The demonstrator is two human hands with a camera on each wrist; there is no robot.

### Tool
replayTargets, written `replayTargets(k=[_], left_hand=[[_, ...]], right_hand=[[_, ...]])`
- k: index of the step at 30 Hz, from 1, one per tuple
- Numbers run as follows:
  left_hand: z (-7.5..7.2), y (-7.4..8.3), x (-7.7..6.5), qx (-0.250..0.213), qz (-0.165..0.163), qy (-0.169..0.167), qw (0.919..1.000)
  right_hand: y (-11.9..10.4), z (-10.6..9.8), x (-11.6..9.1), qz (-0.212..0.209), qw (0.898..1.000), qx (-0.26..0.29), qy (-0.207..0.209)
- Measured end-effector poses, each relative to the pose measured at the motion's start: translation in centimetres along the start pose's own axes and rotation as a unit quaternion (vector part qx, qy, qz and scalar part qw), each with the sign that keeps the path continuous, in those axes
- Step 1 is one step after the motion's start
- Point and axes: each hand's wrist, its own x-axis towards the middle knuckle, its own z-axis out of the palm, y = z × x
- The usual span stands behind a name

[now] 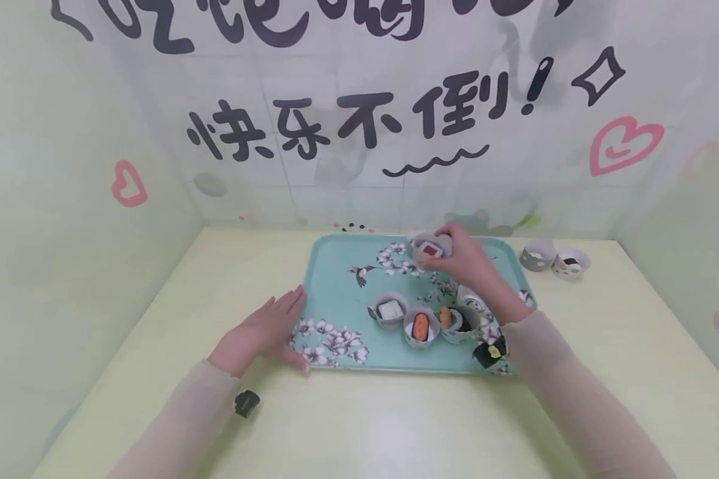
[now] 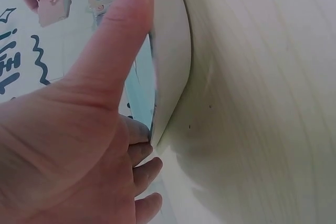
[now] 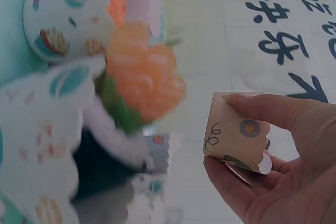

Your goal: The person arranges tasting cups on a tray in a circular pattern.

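My right hand [image 1: 466, 261] holds a small paper cup [image 3: 236, 129] over the far side of the turquoise tray [image 1: 335, 279], thumb on one side and fingers on the other. Inside that cup lies a white sushi piece with a red top [image 1: 431, 249]. My left hand [image 1: 266, 330] rests at the tray's left side, fingers extended along the edge and thumb at the near left corner. On the tray stand a cup with a white piece [image 1: 389, 311], one with orange-topped sushi [image 1: 420, 328], and a fuller one [image 1: 459, 324]. Another cup [image 1: 472, 301] is partly hidden by my right arm.
Two more paper cups, a grey one [image 1: 538, 255] and a white one [image 1: 571, 264], stand on the table beyond the tray's right end. A lettered wall [image 1: 347, 199] borders the table at the back. Side panels rise left and right.
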Motion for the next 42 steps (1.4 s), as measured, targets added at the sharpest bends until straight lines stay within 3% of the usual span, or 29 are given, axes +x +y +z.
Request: replayTargets(k=[5, 12, 24, 32, 42], left_hand=[[-0.3, 0.6, 0.3, -0.008, 0.008, -0.003, 0.9999], [0.2, 0.4, 0.4, -0.005, -0.002, -0.005, 1.0], [-0.2, 0.4, -0.1, -0.002, -0.002, 0.004, 1.0], [0.2, 0.4, 0.1, 0.002, 0.002, 0.006, 1.0], [-0.3, 0.5, -0.1, 0.007, -0.008, -0.001, 0.9999]], right_hand=[[-0.7, 1.7, 0.5, 0.015, 0.999, -0.024, -0.022], [-1.2, 4.7, 1.7, -0.007, 0.997, -0.032, -0.063], [-3.2, 7.3, 2.8, 0.013, 0.995, -0.046, -0.092], [-2.8, 7.7, 2.8, 0.026, 0.989, -0.062, -0.129], [-3.0, 7.2, 2.5, 0.008, 0.987, -0.058, -0.152]])
